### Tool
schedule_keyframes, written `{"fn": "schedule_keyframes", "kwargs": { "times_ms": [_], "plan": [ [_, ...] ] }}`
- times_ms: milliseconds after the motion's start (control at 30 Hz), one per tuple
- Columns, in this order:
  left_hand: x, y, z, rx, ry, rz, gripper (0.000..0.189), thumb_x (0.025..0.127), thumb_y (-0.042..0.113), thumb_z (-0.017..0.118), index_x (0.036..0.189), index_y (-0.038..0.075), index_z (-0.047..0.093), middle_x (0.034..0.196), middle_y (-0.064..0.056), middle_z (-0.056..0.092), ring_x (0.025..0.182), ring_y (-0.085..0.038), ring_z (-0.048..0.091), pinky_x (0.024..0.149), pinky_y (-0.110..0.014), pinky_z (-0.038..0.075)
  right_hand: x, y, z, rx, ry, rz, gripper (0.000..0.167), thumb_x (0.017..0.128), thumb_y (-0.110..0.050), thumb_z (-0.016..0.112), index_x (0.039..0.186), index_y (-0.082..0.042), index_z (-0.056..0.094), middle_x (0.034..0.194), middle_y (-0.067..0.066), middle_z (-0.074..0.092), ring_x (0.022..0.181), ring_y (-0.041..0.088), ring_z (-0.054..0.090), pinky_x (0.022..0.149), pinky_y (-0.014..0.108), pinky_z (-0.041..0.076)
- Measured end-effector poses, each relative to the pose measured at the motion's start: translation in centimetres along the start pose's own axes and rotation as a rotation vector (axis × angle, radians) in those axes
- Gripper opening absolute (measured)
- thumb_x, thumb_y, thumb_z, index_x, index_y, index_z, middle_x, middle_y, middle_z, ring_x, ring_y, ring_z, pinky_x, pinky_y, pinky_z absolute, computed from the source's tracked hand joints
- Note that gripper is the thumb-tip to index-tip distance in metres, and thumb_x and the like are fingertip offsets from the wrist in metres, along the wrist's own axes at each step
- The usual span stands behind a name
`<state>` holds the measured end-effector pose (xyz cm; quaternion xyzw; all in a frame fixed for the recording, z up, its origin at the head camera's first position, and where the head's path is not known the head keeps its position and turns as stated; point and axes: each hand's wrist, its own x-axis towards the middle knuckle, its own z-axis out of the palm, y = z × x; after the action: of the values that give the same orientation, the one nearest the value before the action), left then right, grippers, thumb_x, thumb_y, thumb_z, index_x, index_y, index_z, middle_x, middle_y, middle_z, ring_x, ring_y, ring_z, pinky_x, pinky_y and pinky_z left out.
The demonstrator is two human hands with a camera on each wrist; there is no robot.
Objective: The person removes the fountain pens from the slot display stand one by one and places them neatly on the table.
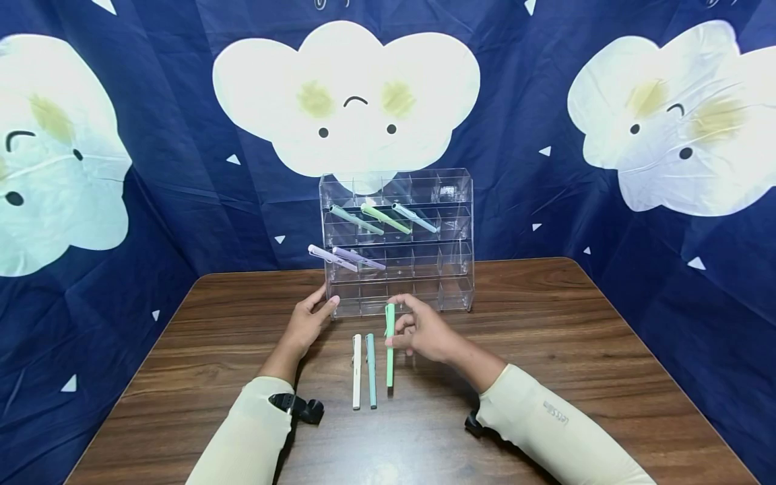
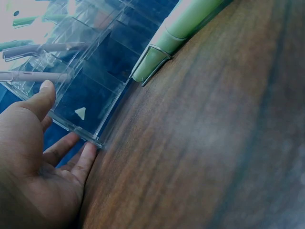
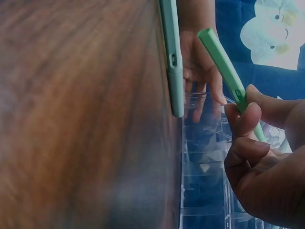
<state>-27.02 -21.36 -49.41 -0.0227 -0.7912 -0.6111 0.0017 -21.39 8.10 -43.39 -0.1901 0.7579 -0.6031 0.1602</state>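
My right hand [image 1: 424,333] pinches a bright green pen [image 1: 390,350] between thumb and fingers, in front of a clear tiered rack [image 1: 457,289]. In the right wrist view this green pen [image 3: 221,59] slants up off the table. At the rack's lower left corner, my left hand [image 1: 306,327] touches the side with fairly straight fingers and raised thumb; the left wrist view shows these fingers [image 2: 86,162] against the clear edge. A white pen [image 1: 356,374] and a teal pen [image 1: 371,374] lie side by side on the table.
On an upper tier lean a grey-green pen [image 1: 356,220], a light green pen [image 1: 386,219] and a pale blue pen [image 1: 415,217]. Below them rest a pale lilac pen [image 1: 332,258] and a purple pen [image 1: 359,259]. A blue cloud-print curtain [image 1: 515,202] surrounds the wooden table [image 1: 576,350].
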Motion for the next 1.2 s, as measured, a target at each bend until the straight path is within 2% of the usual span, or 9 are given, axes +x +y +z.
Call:
{"fn": "schedule_keyframes", "kwargs": {
  "times_ms": [200, 500, 700, 933, 1200],
  "plan": [
    [-0.1, 0.1, 0.1, -0.010, 0.002, 0.001, 0.065, 0.111, 0.033, 0.067, 0.169, 0.019, 0.041, 0.171, -0.017, 0.045, 0.155, -0.035, 0.048, 0.115, -0.029, 0.049, -0.1, 0.7, 0.4, -0.019, -0.036, 0.055, 0.080, 0.089, 0.009, 0.082, 0.155, 0.000, 0.040, 0.087, 0.010, 0.070, 0.064, 0.019, 0.060, 0.054, 0.029, 0.054],
    [-0.2, 0.2, 0.0, -0.006, -0.006, 0.006, 0.066, 0.111, 0.033, 0.067, 0.170, 0.018, 0.040, 0.172, -0.017, 0.044, 0.156, -0.036, 0.047, 0.120, -0.039, 0.048, 0.0, 1.5, 0.6, -0.008, -0.067, 0.061, 0.074, 0.091, 0.010, 0.080, 0.152, 0.004, 0.038, 0.084, 0.008, 0.067, 0.060, 0.017, 0.058, 0.051, 0.026, 0.049],
    [-0.3, 0.1, -0.1, -0.007, -0.008, 0.004, 0.066, 0.111, 0.034, 0.067, 0.170, 0.019, 0.041, 0.172, -0.016, 0.044, 0.156, -0.035, 0.048, 0.120, -0.038, 0.048, 0.2, 2.3, 0.9, -0.014, -0.099, 0.053, 0.070, 0.092, 0.010, 0.079, 0.149, 0.004, 0.040, 0.082, 0.004, 0.064, 0.057, 0.013, 0.054, 0.052, 0.025, 0.048],
    [-0.2, 0.0, -0.1, -0.005, -0.008, 0.001, 0.066, 0.111, 0.034, 0.067, 0.169, 0.019, 0.040, 0.171, -0.017, 0.044, 0.155, -0.036, 0.048, 0.113, -0.027, 0.050, 0.3, 2.8, 1.0, -0.068, -0.100, 0.047, 0.067, 0.092, 0.005, 0.082, 0.148, 0.004, 0.044, 0.079, 0.003, 0.062, 0.053, 0.012, 0.049, 0.048, 0.022, 0.044],
    [0.0, -0.1, 0.0, -0.019, 0.008, 0.020, 0.065, 0.111, 0.030, 0.067, 0.169, 0.016, 0.042, 0.170, -0.018, 0.046, 0.154, -0.035, 0.049, 0.103, -0.013, 0.050, 0.4, 3.4, 1.2, -0.006, -0.127, 0.151, 0.069, 0.094, -0.002, 0.084, 0.151, -0.002, 0.045, 0.073, 0.000, 0.062, 0.043, 0.011, 0.047, 0.041, 0.021, 0.036]
  ]
}}
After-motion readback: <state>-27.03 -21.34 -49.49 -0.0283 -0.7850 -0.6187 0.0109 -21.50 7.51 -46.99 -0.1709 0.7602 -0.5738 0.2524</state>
